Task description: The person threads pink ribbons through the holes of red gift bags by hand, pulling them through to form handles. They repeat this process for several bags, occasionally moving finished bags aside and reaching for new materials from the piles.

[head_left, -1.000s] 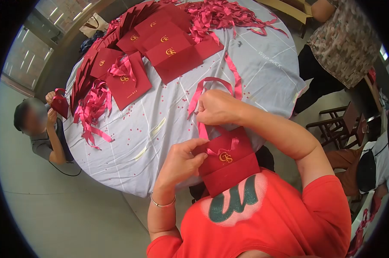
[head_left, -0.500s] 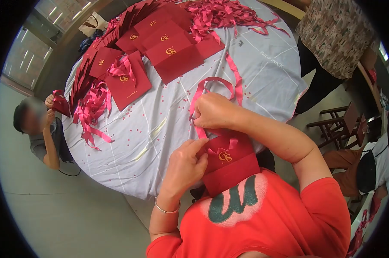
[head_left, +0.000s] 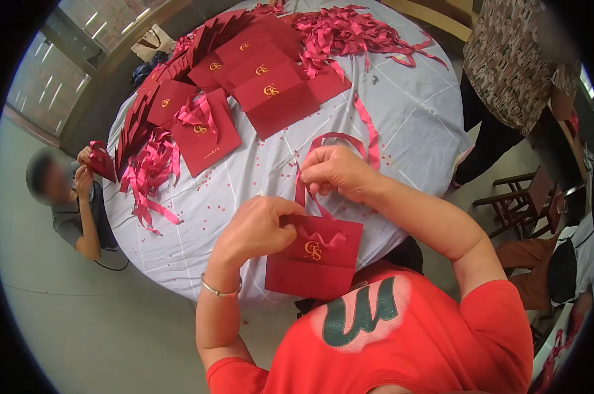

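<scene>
A small dark red paper gift bag (head_left: 312, 269) with a gold emblem hangs at the near edge of the table, in front of my red shirt. My left hand (head_left: 257, 226), with a bracelet at the wrist, is closed on the bag's upper left edge. Above the bag, my right hand (head_left: 336, 174) pinches a pink ribbon (head_left: 301, 194) between thumb and fingers. That ribbon runs down to the bag's top and loops onto the tablecloth behind the hand. A short wavy piece of ribbon (head_left: 320, 238) lies across the bag's front, over the emblem.
A round table (head_left: 402, 157) with a pale cloth carries stacked red bags (head_left: 270, 98) and a ribbon heap (head_left: 349, 36). More ribbon (head_left: 151, 167) lies at the left. A seated person (head_left: 73, 203) handles a red bag; another person (head_left: 513, 72) stands at right near a folding chair (head_left: 523, 194).
The bag and my left hand have moved left, with the bag now turned more squarely to view. My right hand has shifted slightly, its fingers pinching the ribbon. The view has shifted a little.
</scene>
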Available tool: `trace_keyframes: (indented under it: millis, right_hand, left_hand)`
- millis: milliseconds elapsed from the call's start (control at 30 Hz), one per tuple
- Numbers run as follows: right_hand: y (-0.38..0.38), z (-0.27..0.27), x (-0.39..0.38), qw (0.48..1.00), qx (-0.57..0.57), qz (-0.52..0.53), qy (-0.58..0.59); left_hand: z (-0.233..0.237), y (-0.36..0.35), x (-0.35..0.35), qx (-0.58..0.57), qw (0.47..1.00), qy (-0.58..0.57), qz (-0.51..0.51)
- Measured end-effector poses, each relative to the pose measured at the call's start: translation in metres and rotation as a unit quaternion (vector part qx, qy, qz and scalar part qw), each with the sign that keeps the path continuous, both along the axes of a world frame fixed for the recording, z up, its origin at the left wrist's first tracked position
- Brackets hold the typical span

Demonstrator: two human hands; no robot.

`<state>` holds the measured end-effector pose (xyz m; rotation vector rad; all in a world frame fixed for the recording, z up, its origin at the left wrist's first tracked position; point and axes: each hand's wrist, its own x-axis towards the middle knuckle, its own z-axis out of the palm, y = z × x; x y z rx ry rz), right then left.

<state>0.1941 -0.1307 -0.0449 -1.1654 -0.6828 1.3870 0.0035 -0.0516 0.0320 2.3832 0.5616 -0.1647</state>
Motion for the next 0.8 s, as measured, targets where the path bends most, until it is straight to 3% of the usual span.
trace_keyframes:
  millis: [167, 233, 800]
  right_hand:
    - [0.000, -0.005, -0.001, 1.000, -0.010, -0.022, 0.006]
    - [0.000, -0.008, 0.001, 1.000, -0.018, -0.024, 0.010]
    - [-0.008, 0.005, 0.009, 0.995, -0.008, -0.073, -0.070]
  left_hand:
    - [-0.033, -0.004, -0.002, 0.036, 0.999, -0.036, -0.005]
    - [-0.040, -0.006, -0.007, 0.059, 0.992, -0.107, 0.007]
    - [-0.050, -0.018, -0.016, 0.088, 0.984, -0.156, 0.026]
